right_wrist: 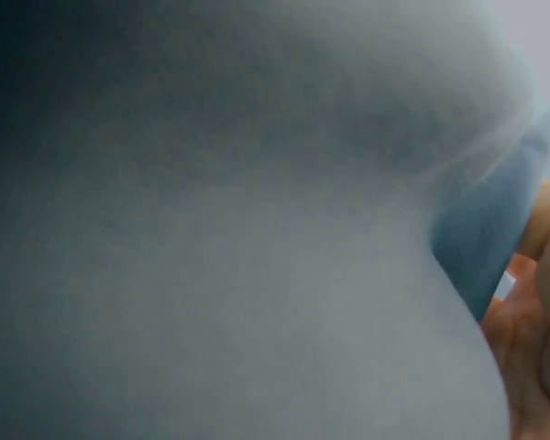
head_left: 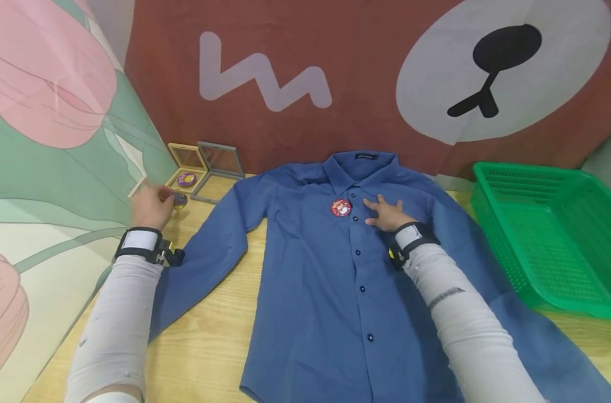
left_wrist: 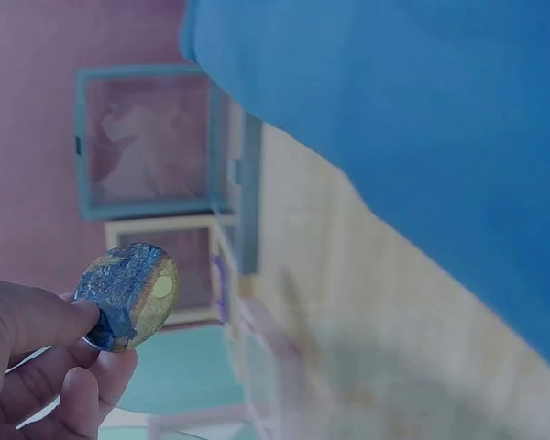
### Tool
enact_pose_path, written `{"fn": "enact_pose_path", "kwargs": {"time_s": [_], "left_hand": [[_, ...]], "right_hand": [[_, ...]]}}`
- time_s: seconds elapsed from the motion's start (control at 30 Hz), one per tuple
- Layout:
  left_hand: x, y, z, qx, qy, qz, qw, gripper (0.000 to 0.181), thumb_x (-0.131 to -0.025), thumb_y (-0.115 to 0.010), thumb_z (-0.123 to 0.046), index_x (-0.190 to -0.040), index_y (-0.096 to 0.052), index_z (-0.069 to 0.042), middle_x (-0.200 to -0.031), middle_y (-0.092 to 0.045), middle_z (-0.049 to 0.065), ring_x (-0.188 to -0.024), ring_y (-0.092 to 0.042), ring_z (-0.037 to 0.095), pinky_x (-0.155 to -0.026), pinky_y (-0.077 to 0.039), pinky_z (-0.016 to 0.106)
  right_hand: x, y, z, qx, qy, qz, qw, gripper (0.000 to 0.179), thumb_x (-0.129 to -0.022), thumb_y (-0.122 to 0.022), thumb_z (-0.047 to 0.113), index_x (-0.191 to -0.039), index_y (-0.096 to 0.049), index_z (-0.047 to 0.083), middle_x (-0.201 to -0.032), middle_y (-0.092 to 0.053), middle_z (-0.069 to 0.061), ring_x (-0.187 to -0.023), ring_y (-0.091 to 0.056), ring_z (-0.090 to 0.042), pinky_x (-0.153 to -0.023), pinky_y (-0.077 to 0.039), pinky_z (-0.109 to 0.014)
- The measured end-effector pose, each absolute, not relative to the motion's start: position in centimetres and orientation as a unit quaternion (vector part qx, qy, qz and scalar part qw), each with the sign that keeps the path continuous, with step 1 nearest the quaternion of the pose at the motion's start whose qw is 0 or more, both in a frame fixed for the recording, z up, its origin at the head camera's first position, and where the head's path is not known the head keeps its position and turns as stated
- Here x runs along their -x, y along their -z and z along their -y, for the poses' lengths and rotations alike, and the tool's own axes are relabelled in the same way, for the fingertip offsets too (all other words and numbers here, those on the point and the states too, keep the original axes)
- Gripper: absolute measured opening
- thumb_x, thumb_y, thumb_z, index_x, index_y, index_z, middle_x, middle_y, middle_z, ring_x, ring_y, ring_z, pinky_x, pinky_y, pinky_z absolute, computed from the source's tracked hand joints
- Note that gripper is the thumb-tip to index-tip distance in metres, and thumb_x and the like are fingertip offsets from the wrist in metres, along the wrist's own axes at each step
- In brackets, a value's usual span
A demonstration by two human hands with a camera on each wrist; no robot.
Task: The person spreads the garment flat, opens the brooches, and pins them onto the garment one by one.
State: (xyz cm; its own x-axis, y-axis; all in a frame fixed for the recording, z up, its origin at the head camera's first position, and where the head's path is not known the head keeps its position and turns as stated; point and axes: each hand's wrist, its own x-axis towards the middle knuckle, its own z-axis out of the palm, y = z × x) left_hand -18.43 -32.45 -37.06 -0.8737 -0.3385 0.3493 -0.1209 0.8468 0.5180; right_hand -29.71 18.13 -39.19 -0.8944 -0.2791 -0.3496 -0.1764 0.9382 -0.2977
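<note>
My left hand pinches a round blue-and-gold pin badge by its edge, between thumb and fingers, left of the shirt's sleeve. A blue button-up shirt lies spread out, front side up, collar at the back. On its chest, beside the button placket, sits a round red badge with a white figure. My right hand rests on the shirt just right of the placket, fingers spread. In the right wrist view, fabric fills most of the picture and only part of that hand shows.
Behind my left hand stand a yellow-framed case with a purple badge inside and a grey-framed case, both with lids raised. A pale frame is partly hidden by that hand. At right is a green plastic basket.
</note>
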Motion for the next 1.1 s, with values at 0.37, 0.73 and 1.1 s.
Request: {"fn": "enact_pose_path", "kwargs": {"time_s": [0.37,0.73,1.1], "left_hand": [[18.5,34.9,30.1,-0.110,0.251,0.930,0.244,0.026,-0.095,-0.055,-0.006,-0.112,-0.068,0.009,-0.107,-0.069,0.031,-0.098,-0.065,0.047,-0.085,-0.047,0.056],[18.4,33.5,26.1,-0.060,0.291,0.914,0.278,0.022,-0.095,-0.059,-0.003,-0.111,-0.070,0.006,-0.103,-0.071,0.028,-0.093,-0.068,0.043,-0.079,-0.050,0.052],[17.9,31.5,22.5,0.007,0.320,0.886,0.334,0.016,-0.093,-0.061,0.001,-0.105,-0.071,0.007,-0.098,-0.072,0.026,-0.090,-0.068,0.041,-0.077,-0.047,0.047]], "right_hand": [[29.8,39.1,-18.2,0.123,0.119,-0.966,0.195,0.066,-0.103,-0.051,0.028,-0.159,-0.019,0.012,-0.162,0.003,-0.031,-0.143,0.008,-0.062,-0.117,0.006,-0.069],[29.6,39.1,-18.1,0.113,0.126,-0.965,0.201,0.066,-0.104,-0.051,0.029,-0.159,-0.018,0.015,-0.164,0.005,-0.028,-0.141,0.013,-0.064,-0.114,0.001,-0.074],[29.6,39.3,-18.1,0.110,0.131,-0.964,0.201,0.065,-0.104,-0.050,0.028,-0.159,-0.016,0.015,-0.164,0.006,-0.028,-0.141,0.015,-0.064,-0.113,0.001,-0.075]]}}
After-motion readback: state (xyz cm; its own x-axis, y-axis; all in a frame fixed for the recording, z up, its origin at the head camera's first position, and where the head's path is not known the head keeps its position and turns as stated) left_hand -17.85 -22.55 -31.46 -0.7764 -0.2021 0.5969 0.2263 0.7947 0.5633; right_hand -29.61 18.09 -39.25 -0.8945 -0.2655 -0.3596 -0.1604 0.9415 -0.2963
